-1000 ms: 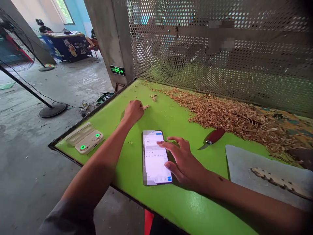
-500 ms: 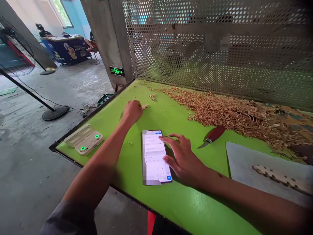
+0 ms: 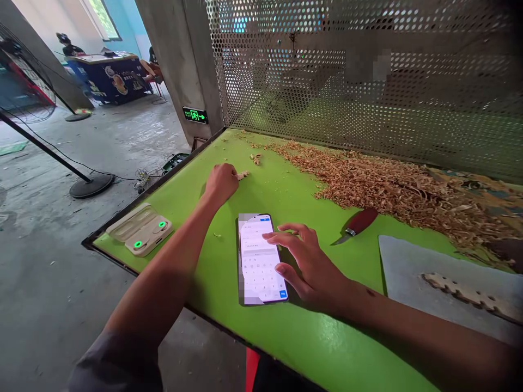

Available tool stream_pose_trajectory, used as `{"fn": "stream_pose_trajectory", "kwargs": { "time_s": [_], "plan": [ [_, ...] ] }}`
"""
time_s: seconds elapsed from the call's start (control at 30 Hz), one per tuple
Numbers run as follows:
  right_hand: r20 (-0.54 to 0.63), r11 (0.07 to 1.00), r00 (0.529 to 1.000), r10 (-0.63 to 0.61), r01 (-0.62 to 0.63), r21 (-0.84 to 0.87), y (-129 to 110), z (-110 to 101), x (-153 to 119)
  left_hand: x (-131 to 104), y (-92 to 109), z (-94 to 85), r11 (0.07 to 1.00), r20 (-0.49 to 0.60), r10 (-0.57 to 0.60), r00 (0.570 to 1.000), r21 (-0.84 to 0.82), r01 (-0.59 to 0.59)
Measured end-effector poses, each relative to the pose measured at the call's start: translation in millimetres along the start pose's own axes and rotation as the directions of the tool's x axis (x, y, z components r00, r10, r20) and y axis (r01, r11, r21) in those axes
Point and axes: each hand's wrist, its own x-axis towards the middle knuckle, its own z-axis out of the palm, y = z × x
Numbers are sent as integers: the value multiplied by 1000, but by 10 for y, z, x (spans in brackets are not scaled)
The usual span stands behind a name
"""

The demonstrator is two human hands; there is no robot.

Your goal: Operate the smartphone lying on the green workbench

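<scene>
Glossy green bench (image 3: 327,340) carries what I watch remotely: a white-screened, rectangular phone (image 3: 261,275) lies flat, presumably so the right hand (image 3: 308,261), fingers loosely spread, can tap it. Beyond the phone, the left hand (image 3: 222,183) curls by a pale wooden piece (image 3: 244,175); whether gripping, I cannot tell.

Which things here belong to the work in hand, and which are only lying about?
Apparently in use:
phone, right hand over it
small wooden piece at left hand

Lying about:
red-handled knife
wood shavings
open earphone case
carved strip on grey sheet

Woodcarving workshop: knife (image 3: 359,222), curly shavings (image 3: 368,182).
</scene>
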Motion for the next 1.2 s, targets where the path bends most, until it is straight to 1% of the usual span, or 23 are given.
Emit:
{"fn": "stream_pose_trajectory", "kwargs": {
  "time_s": [0.13,0.27,0.43,0.5,0.57,0.63,0.7,0.77,0.83,1.03,1.1,1.2],
  "plan": [
    [-2,998,998,55,-55,-31,-4,6,0,3,3,-11,1000,11,-9,1000,-12,9],
    [17,1000,1000,8,-8,-16,-14,-10,-3,13,-4,-8,999,23,-8,1000,-35,9],
    [-29,998,999,-26,28,50,-3,-20,-10,22,-7,5,1000,3,5,1000,-22,-5],
    [-32,993,997,-75,77,86,2,-29,-17,22,-3,4,1000,-5,9,1000,-15,-9],
    [-17,980,987,-160,161,118,1,-42,-22,21,3,-3,1000,0,5,1000,-5,-5],
    [10,961,970,-243,239,140,-9,-55,-21,19,9,-11,1000,3,0,1000,3,0],
    [44,949,957,-286,277,149,-24,-65,-16,17,12,-16,1000,3,-2,1000,6,2],
    [79,948,951,-298,285,145,-34,-74,-11,15,12,-18,1000,2,-2,1000,0,2],
    [89,945,948,-304,290,149,-32,-87,-13,15,10,-17,1000,4,-5,1000,-6,5],
    [-45,926,951,-304,307,218,14,-145,-38,17,-1,-12,1000,-3,2,1000,-11,-2],
    [-45,917,946,-320,322,234,19,-152,-36,17,-3,-12,1000,-2,1,1000,-17,-1],
    [-6,893,925,-379,368,258,16,-151,-31,16,-5,-15,1000,2,-1,1000,-23,1]
  ]
}}
